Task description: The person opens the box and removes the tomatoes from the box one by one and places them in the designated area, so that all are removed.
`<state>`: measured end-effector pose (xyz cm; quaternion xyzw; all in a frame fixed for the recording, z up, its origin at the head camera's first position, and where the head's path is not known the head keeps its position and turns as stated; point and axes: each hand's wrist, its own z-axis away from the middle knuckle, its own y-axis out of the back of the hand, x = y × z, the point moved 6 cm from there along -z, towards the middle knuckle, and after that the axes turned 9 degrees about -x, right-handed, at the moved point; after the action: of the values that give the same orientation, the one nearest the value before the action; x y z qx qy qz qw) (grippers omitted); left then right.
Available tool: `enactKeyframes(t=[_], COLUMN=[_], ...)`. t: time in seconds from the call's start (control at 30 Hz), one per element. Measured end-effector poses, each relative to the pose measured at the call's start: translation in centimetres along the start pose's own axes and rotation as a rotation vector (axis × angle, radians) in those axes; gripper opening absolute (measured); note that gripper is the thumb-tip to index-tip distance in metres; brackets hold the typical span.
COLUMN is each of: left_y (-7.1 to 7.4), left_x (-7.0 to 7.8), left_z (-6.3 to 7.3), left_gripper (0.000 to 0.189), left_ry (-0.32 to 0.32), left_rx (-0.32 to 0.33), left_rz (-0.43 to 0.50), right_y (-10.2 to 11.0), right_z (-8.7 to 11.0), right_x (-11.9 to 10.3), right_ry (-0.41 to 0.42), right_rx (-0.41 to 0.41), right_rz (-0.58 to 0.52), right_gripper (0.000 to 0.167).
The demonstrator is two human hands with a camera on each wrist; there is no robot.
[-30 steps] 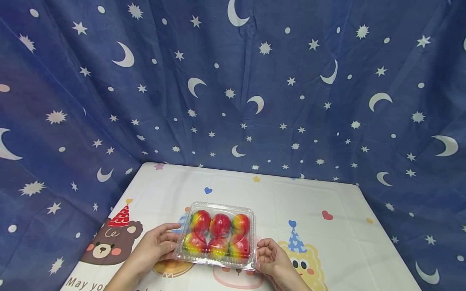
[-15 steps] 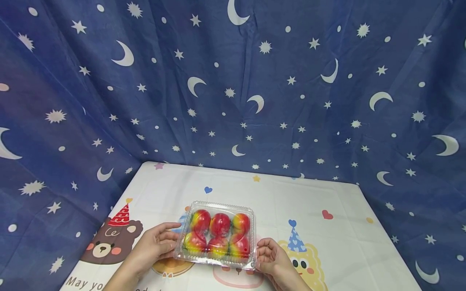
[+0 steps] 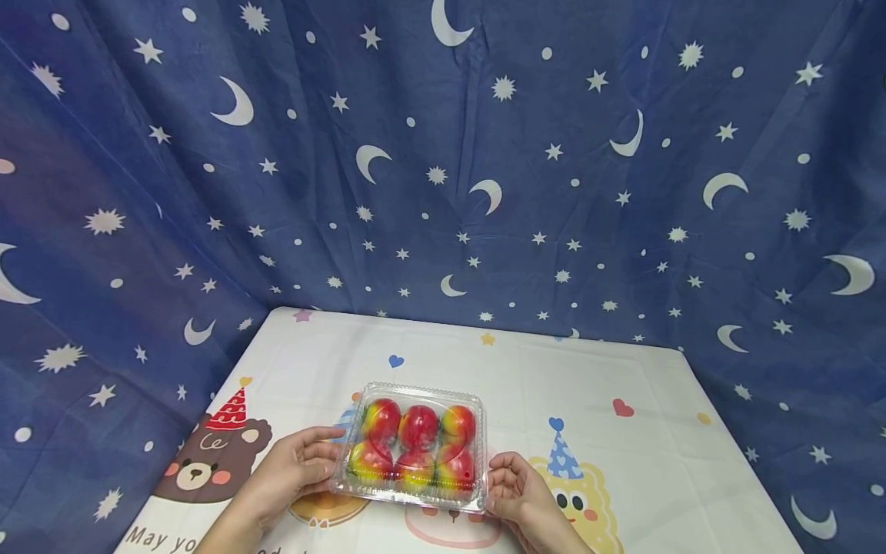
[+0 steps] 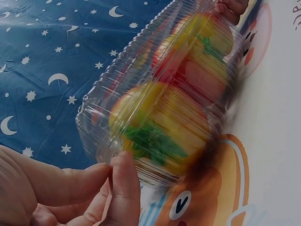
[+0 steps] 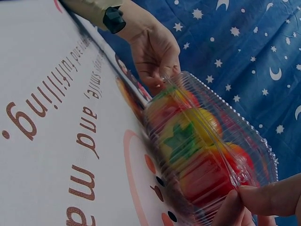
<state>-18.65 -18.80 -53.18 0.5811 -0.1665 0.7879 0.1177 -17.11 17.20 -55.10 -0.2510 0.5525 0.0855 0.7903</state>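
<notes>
A clear plastic clamshell box (image 3: 418, 496) sits on the table, its lid down. Inside lie several red-and-yellow fruits (image 3: 418, 428) in two rows, and green leaves (image 4: 155, 143) show through the wall in the left wrist view. At the box's left edge, my left hand (image 3: 298, 469) pinches the rim between thumb (image 4: 70, 183) and fingers. My right hand (image 3: 519, 492) pinches the front right corner of the rim, thumb (image 5: 268, 195) against fingertips. Part of each hand's fingers is hidden behind the other fingers or the box.
A white tablecloth (image 3: 588, 369) printed with a bear, hearts and lettering covers the table. Behind and on the left hangs a dark blue curtain (image 3: 415, 92) with moons and stars. A dark band (image 5: 114, 20) is round my left wrist.
The box and both hands stay in nearly the same place. The head view has shifted only very slightly.
</notes>
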Motion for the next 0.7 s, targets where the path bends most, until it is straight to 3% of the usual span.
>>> enactKeyframes(t=[0.7], left_y=[0.08], left_x=[-0.14], left_z=[-0.02], left_gripper=[0.084], left_ry=[-0.018], left_rx=[-0.098], left_rz=[0.071], right_y=[-0.19], right_z=[0.05], right_x=[-0.2], right_ry=[0.02], right_rx=[0.003], right_rz=[0.027], right_gripper=[0.052])
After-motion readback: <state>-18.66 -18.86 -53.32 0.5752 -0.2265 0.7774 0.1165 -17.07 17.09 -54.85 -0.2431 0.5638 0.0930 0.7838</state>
